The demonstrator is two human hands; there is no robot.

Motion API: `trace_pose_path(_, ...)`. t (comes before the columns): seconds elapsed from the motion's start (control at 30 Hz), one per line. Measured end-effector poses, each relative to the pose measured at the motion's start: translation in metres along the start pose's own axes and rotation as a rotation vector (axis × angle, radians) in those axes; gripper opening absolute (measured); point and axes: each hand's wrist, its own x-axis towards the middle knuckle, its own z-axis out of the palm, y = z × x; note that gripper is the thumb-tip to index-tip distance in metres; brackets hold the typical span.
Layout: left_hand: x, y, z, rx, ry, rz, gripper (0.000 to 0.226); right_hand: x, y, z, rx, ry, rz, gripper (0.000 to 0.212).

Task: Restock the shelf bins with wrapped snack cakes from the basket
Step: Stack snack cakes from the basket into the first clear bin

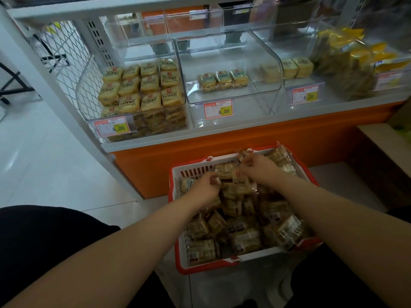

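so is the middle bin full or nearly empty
Nearly empty: the middle bin holds just three snack cakes in a row, floor otherwise bare.

Basket [178,252]: on the floor before the shelf — heaped with wrapped snack cakes [242,238]
Left bin [138,94]: stacked full
Middle bin [231,85]: three cakes in a row
Right bin [289,70]: cakes at the back
Hands: left hand [203,186], right hand [260,168] — both in the basket

Both hands reach into the red-and-white basket [175,221] on the floor below the shelf [222,134]. The left hand [203,185] and right hand [255,168] each grip wrapped cakes [233,181] from the pile. Above, the left bin [142,96] is nearly full; the middle bin [231,94] holds three cakes.
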Motion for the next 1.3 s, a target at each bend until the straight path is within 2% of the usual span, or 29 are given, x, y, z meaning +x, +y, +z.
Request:
trace_pose_path(0.03,-0.001,0.002,-0.002,-0.092,-0.005,-0.018,0.043,0.000,-0.007,-0.005,0.167,-0.046,0.033,0.010)
trace_pose_path(0.1,-0.004,0.008,-0.008,-0.329,-0.073,-0.060,0.048,-0.001,-0.017,-0.011,0.460,-0.127,0.087,0.014)
trace_pose_path(0.17,-0.005,0.010,-0.015,-0.494,-0.150,-0.070,0.046,0.000,-0.023,-0.014,0.624,-0.151,0.093,0.019)
trace_pose_path(0.27,-0.008,0.014,-0.024,-0.558,-0.215,-0.032,0.035,-0.002,-0.030,-0.013,0.717,-0.175,0.084,0.018)
trace_pose_path(0.33,-0.011,0.017,-0.033,-0.485,-0.166,0.000,0.038,-0.004,-0.037,-0.015,0.740,-0.195,0.078,0.021)
trace_pose_path(0.47,-0.023,0.040,-0.067,-0.171,-0.081,0.128,0.050,-0.007,-0.060,-0.026,0.531,-0.217,-0.045,0.023)
trace_pose_path(0.57,-0.038,0.060,-0.098,-0.088,-0.086,0.189,0.055,-0.009,-0.081,-0.034,0.415,-0.211,-0.120,0.030)
trace_pose_path(0.67,-0.051,0.068,-0.128,-0.008,-0.034,0.239,0.063,-0.011,-0.104,-0.032,0.424,-0.228,-0.153,0.039)
trace_pose_path(0.73,-0.055,0.069,-0.145,0.029,0.028,0.274,0.067,-0.011,-0.120,-0.024,0.345,-0.091,-0.222,0.046)
trace_pose_path(0.8,-0.055,0.070,-0.160,0.024,0.086,0.290,0.066,-0.008,-0.135,-0.015,0.090,0.174,-0.367,0.064)
trace_pose_path(0.83,-0.053,0.071,-0.168,0.000,0.114,0.290,0.064,-0.007,-0.144,-0.012,-0.032,0.244,-0.453,0.076)
trace_pose_path(0.9,-0.048,0.074,-0.179,-0.053,0.152,0.277,0.053,-0.003,-0.161,-0.006,-0.235,0.241,-0.591,0.092)
trace_pose_path(0.93,-0.046,0.076,-0.184,-0.072,0.164,0.261,0.047,0.001,-0.168,-0.004,-0.309,0.228,-0.632,0.094)
trace_pose_path(1.1,-0.042,0.075,-0.218,-0.211,0.299,0.239,0.035,0.032,-0.211,0.000,-0.315,0.238,-0.683,0.080)
trace_pose_path(1.23,-0.049,0.070,-0.253,-0.207,0.416,0.213,0.035,0.054,-0.256,0.009,-0.184,0.137,-0.728,0.067)
trace_pose_path(1.3,-0.051,0.065,-0.270,-0.186,0.524,0.210,0.027,0.067,-0.278,0.017,-0.120,0.081,-0.751,0.057)
